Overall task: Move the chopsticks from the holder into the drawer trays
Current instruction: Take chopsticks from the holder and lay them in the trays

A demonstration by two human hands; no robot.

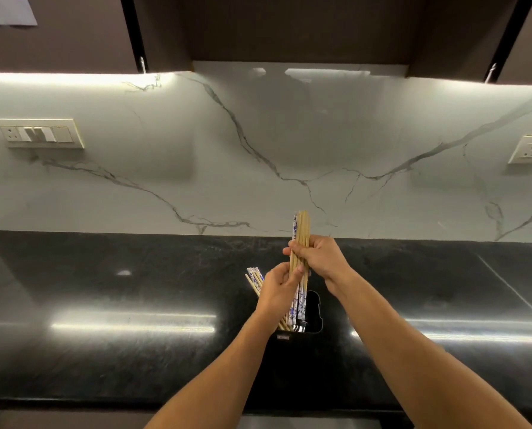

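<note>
Right hand (320, 258): fingers curled tight round a bundle of chopsticks (303, 226), gripping it about mid-length. The bundle stands near upright. Its top ends stick out above the hand, in front of the wall.

Left hand (278, 289): just below and left of the right hand, touching it. Thumb and fingers pinch the same bundle lower down.

Bundle make-up: mostly plain wooden sticks, plus a few white ones with a blue pattern. The patterned ones show at the top left and again below the hands.

Lower ends of the bundle reach the mouth of the holder (315, 311). Cannot tell whether they are inside it or just above.

Holder: black, standing on the black table (103, 351), directly beneath both hands, near the middle of the scene.

Remaining chopsticks (253, 277): a small group in the holder, leaning out to the left. Their tops show just left of the left hand, which covers their lower part.

Surroundings: the white veined wall (258, 150) rises at the far edge of the table. It carries a switch plate (37, 133) at far left and a socket (531, 149) at far right. Dark cabinets (289, 26) hang above, with a bright light strip along their underside. Both forearms cross the near part of the table and hide the holder's near sides.
</note>
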